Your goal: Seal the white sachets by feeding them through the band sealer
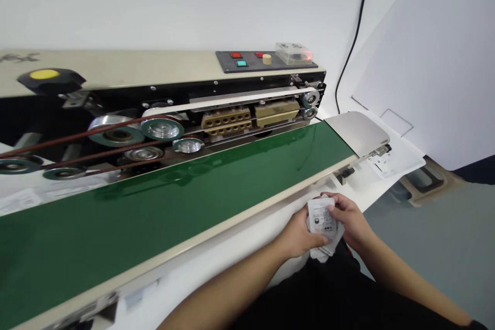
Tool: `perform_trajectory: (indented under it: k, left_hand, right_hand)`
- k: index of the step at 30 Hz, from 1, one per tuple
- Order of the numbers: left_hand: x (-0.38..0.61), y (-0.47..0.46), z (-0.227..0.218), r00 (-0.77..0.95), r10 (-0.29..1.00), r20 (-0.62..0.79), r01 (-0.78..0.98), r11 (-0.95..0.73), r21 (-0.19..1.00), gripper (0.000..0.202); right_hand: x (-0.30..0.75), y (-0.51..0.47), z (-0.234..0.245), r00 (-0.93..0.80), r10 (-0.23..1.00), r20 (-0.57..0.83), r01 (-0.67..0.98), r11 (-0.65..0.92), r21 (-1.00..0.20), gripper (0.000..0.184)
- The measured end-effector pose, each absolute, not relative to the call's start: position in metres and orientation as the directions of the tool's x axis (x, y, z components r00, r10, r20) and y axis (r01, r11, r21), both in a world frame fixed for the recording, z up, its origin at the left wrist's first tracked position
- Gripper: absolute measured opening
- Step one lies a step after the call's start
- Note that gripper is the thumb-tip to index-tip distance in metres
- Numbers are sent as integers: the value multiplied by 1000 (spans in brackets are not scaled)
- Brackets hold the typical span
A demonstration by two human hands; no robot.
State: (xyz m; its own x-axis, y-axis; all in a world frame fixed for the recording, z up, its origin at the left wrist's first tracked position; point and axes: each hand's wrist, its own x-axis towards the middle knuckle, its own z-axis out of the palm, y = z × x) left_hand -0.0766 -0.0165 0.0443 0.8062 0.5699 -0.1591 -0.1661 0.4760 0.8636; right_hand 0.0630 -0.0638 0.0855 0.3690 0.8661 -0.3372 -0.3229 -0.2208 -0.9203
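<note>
Left hand (297,234) in a closed grip around printed cards (322,220), right hand (350,219) in a pinch on their edge.

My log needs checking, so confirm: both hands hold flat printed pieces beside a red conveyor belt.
Not red: the head view shows a green conveyor belt. The left hand and right hand do hold flat printed pieces beside it.

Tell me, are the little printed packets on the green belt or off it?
Off it. The left hand and right hand hold the printed packets in front of the green conveyor belt.
</note>
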Motion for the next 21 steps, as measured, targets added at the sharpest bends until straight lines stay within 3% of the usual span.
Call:
perform_trajectory:
  k: [4,9,15,21]
  left_hand:
    - [-78,-15,47,819,566,-94,-205,442,873,78]
    - [-78,-14,51,799,596,-82,-181,369,911,63]
    - [-76,-16,58,756,613,-227,-55,406,912,63]
    - [-75,-16,55,769,590,-248,-25,415,910,59]
  right_hand:
    - [75,-66,81,351,805,-478,-530,-250,-810,31]
    - [76,-69,78,357,801,-480,-556,-231,-798,31]
    - [57,-70,74,430,764,-481,-598,-158,-786,34]
    - [67,-70,78,365,808,-461,-526,-230,-819,33]
